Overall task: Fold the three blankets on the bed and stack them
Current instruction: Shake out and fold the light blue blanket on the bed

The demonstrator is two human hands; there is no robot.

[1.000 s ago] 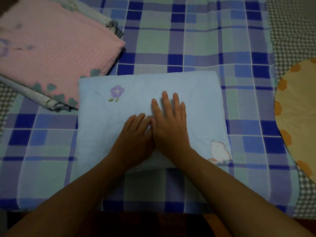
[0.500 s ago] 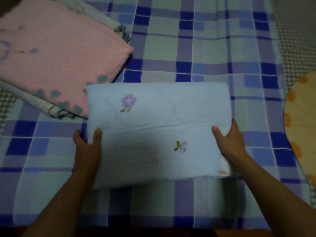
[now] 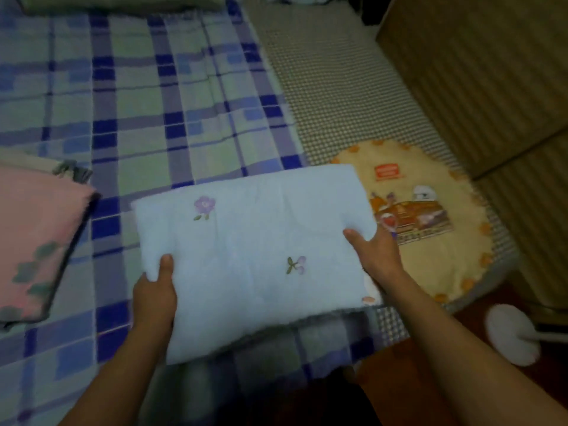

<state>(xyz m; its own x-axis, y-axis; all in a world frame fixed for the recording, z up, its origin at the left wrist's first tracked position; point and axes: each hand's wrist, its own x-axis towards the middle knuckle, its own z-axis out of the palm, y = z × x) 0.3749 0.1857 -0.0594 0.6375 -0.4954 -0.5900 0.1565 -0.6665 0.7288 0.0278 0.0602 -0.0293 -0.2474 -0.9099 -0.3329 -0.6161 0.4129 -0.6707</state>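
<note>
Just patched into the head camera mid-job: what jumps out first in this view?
The folded light blue blanket dominates the centre, gripped at its side edges by the left hand and right hand above the plaid bedsheet. At the left edge lies the folded pink blanket. A round yellow cushion with a cartoon print sits at the right, partly under the blue blanket's corner.

Soft quilted matt cloth blue blanket (image 3: 252, 256); woven plaid cloth bedsheet (image 3: 153, 118).

Both forearms are bare to the frame edge, with no sleeves, rings or watch.
</note>
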